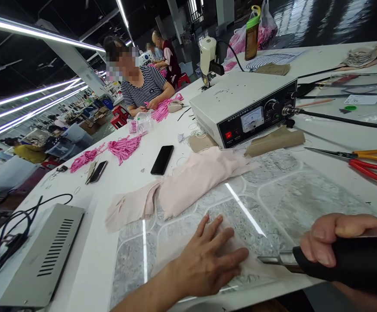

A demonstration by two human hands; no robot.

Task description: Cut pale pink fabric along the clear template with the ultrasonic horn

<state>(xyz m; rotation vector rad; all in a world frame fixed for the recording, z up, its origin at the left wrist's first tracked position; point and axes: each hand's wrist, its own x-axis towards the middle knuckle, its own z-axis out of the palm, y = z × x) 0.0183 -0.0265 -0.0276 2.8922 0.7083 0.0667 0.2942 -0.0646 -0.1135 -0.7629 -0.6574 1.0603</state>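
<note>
My left hand [211, 255] lies flat with fingers spread, pressing a thin pale pink piece of fabric [170, 251] onto a glossy grey patterned mat [282, 203]. Closed around the thick black handle of a hand tool [353, 260] is my right hand [329, 238], at the lower right. The tool's metal tip points left and meets the fabric's edge near my left fingers; exact contact is hard to tell. Beyond my left hand, a folded pile of pale pink fabric [194, 182] rests across the mat.
A control box [256, 117] with dial and red switch stands behind the mat. Scissors with orange handles [370, 154] and a red-handled tool [373, 173] lie right. A black phone [162, 159], pink strips [125, 148] and grey box [42, 255] are left. A co-worker [146, 86] sits opposite.
</note>
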